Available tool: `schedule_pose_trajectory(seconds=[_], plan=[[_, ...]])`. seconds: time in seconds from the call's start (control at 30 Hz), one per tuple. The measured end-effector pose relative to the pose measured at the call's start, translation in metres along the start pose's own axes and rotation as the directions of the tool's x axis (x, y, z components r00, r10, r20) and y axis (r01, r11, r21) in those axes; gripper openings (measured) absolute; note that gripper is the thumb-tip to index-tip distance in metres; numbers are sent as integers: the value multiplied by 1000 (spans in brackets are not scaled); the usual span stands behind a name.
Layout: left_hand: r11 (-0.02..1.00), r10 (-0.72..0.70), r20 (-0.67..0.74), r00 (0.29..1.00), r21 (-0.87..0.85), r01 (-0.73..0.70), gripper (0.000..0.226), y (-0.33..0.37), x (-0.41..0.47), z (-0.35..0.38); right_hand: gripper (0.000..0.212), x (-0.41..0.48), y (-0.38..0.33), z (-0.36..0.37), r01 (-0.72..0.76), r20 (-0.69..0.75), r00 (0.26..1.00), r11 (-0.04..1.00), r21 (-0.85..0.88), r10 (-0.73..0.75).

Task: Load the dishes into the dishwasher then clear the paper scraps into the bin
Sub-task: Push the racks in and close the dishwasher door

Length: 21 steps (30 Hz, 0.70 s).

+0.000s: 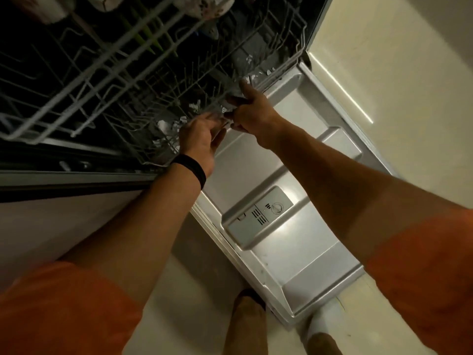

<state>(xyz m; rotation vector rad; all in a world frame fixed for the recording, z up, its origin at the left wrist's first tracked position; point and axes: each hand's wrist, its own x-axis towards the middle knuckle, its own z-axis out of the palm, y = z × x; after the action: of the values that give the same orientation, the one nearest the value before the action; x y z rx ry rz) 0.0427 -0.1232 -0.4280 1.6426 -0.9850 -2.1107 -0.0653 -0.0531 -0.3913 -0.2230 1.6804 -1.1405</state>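
My right hand (249, 108) clasps the lower rack (281, 67) rim over the open door (268, 155); left hand (202, 139) open just left, touching paper scraps (163, 124).

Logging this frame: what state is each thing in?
Dishwasher door: open, lowered flat.
Detergent dispenser: lid closed.
Upper rack: holding dishes.
Lower rack: strewn with paper scraps.
Left hand: open, fingers at the lower rack's front rim.
Right hand: fingers curled at that rim; grip too blurred to tell.
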Motion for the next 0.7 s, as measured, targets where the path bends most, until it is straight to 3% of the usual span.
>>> schedule_pose_trajectory(seconds=[0.2, 0.37, 0.6, 0.7], plan=[[998, -13, -2, 1000, 55, 14, 30, 17, 24, -8, 81, 23, -8, 17, 8, -19, 1000, 1000, -3, -8], [996, -7, -28, 1000, 90, 10, 30, 15, 30, -13, 103, 27, -2, 27, -9, -17, 1000, 1000, 3, 10], [995, 7, 4, 1000, 101, -7, 38, 13, 17, -12, 102, 20, -5, 13, -46, 40, 998, 999, 7, 46], [997, 2, 1, 1000, 73, -2, 40, 13, 3, -9, 91, 6, -11, 4, -43, 49, 998, 998, -41, 45]])
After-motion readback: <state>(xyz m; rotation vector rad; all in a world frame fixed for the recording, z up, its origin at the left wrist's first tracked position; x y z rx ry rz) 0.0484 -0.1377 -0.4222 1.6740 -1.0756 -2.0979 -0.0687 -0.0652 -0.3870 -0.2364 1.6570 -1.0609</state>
